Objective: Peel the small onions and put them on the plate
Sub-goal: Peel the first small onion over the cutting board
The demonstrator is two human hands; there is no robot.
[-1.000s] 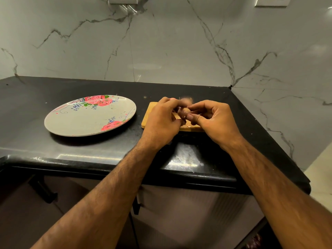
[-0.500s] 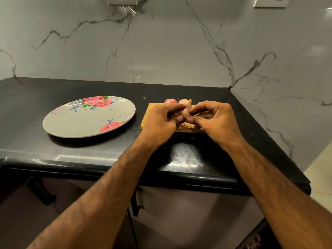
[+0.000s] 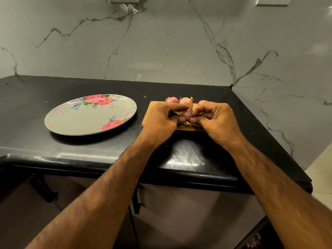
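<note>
A small onion [image 3: 186,114] is pinched between my left hand [image 3: 162,119] and my right hand [image 3: 214,118], just above a small wooden board [image 3: 150,112]. A purple patch shows on the onion where its skin has come away. Both hands have curled fingers around it. Behind my hands, three unpeeled small onions lie on the board's far edge: one [image 3: 172,100], a second [image 3: 187,102] and a third [image 3: 202,102] mostly hidden by my right hand. A flat plate [image 3: 86,119] with red rose prints lies to the left with nothing on it.
Everything rests on a black stone counter [image 3: 71,146] that ends at a marble wall behind and to the right. Bits of onion skin [image 3: 188,124] lie on the board under my hands. Cabinet fronts sit below the counter edge.
My hands have shifted slightly toward me and lower, uncovering the onions at the board's far edge. The onion between my fingers now shows a purple patch.
</note>
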